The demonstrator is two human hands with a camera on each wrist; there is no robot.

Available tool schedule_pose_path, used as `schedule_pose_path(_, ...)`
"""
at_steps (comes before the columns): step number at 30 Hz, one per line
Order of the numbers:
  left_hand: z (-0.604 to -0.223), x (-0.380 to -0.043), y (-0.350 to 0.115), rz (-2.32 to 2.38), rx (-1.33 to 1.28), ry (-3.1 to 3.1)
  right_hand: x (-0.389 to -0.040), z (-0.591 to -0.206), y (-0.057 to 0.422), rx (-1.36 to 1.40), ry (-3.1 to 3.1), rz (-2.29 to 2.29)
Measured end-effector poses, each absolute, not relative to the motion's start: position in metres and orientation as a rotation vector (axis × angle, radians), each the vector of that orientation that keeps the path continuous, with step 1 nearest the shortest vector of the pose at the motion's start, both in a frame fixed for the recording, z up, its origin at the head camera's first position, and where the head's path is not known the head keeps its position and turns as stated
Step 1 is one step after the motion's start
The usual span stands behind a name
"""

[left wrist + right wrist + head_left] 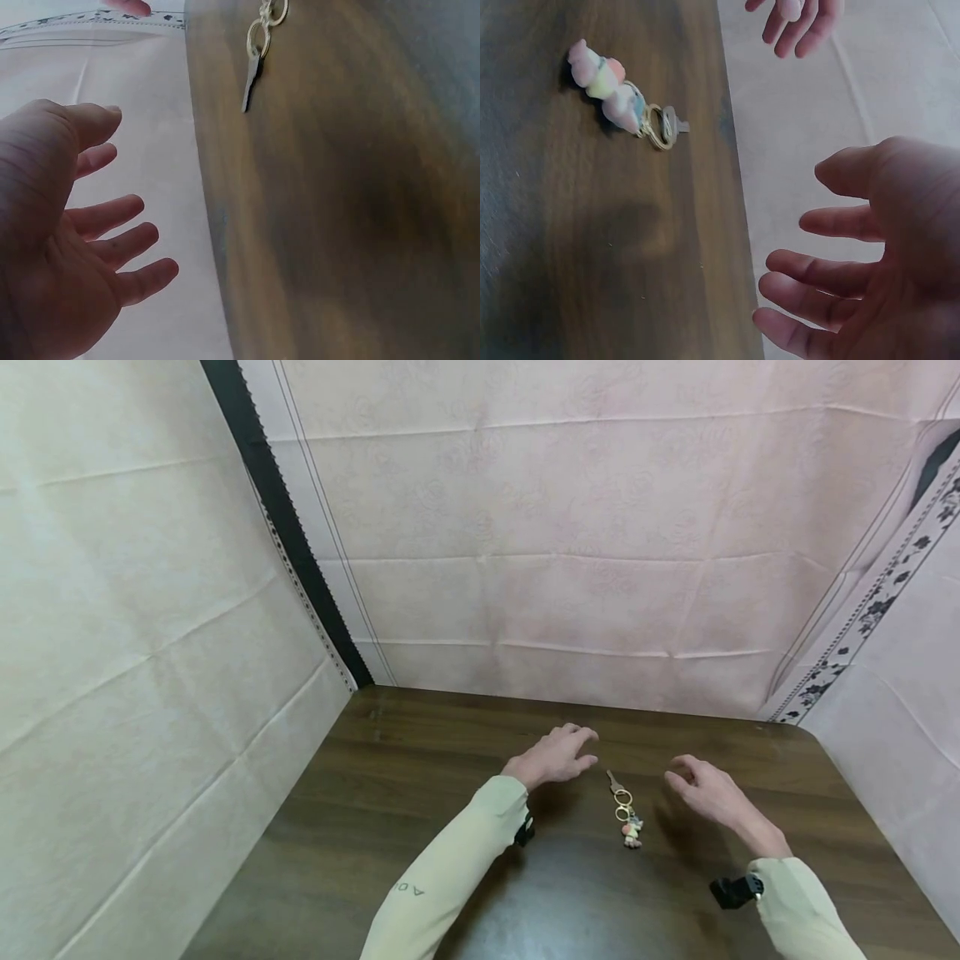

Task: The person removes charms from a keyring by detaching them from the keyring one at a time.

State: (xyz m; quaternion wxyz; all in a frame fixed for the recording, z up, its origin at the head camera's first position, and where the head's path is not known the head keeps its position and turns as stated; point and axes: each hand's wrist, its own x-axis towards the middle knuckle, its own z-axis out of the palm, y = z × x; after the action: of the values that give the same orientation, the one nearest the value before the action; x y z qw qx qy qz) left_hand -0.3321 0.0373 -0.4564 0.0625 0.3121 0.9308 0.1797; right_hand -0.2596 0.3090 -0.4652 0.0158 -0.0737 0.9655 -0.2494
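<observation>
Dark wooden table (322, 860) across the bottom, pale creased cloth (585, 552) behind and at both sides, black strip (285, 518) upper left, keychain (623, 807) lying lower right of centre, left hand (553, 758) and right hand (712, 793) either side, fingers loosely spread, holding nothing

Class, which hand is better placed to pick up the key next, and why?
Probably the left hand: in the head view, it appears closer to the key than the right hand does. Both hands are empty, so nearness decides.

Pale cloth (562, 527) (visibly creased) hangs behind the wooden table (322, 852)
</observation>
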Motion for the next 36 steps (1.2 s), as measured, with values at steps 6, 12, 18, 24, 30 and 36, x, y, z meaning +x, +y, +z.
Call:
schedule_pose_path(6, -0.471, -0.326, 0.042, 0.564, 0.935, 2.791, -0.257, -0.476, 0.304, -0.201, 2.976, -0.818)
schedule_pose_path(12, -0.482, -0.321, 0.052, 0.554, 0.963, 2.765, -0.256, -0.488, 0.297, -0.169, 2.93, -0.846)
schedule_pose_path(18, -0.492, -0.316, 0.065, 0.526, 0.997, 2.763, -0.257, -0.497, 0.29, -0.144, 2.916, -0.843)
schedule_pose_path(24, -0.497, -0.31, 0.076, 0.489, 1.006, 2.763, -0.257, -0.503, 0.283, -0.119, 2.876, -0.868)
schedule_pose_path(30, -0.504, -0.309, 0.079, 0.374, 1.045, 2.782, -0.257, -0.508, 0.277, -0.103, 2.827, -0.882)
schedule_pose_path(36, -0.511, -0.309, 0.081, 0.3, 1.083, 2.802, -0.259, -0.513, 0.269, -0.135, 2.836, -0.902)
